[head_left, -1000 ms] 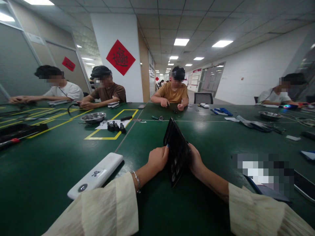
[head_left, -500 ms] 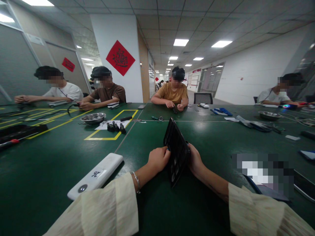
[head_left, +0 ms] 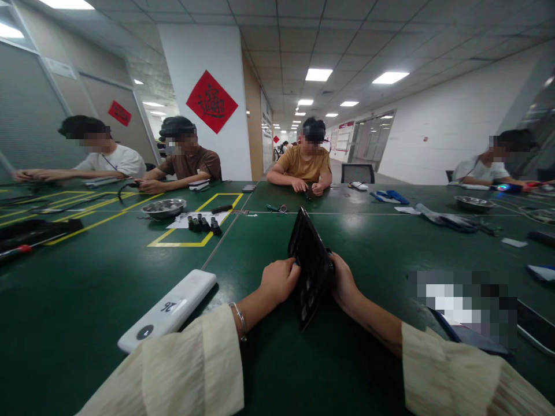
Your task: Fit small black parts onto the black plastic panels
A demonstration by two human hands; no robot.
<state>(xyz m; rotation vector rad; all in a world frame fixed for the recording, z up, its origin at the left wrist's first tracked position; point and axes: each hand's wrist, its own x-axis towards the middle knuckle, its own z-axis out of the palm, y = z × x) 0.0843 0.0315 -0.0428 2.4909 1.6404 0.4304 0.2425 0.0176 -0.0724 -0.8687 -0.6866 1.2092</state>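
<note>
Both hands grip one flat black panel, which stands on edge above the green table, tilted away from the wearer. The left hand curls closed against its left face; the right hand clasps the right edge. A white oblong device lies near the left forearm.

Open office with a long green worktop

Ceiling panels light white walls; a red sign hangs on the pillar past the far edge.
</note>
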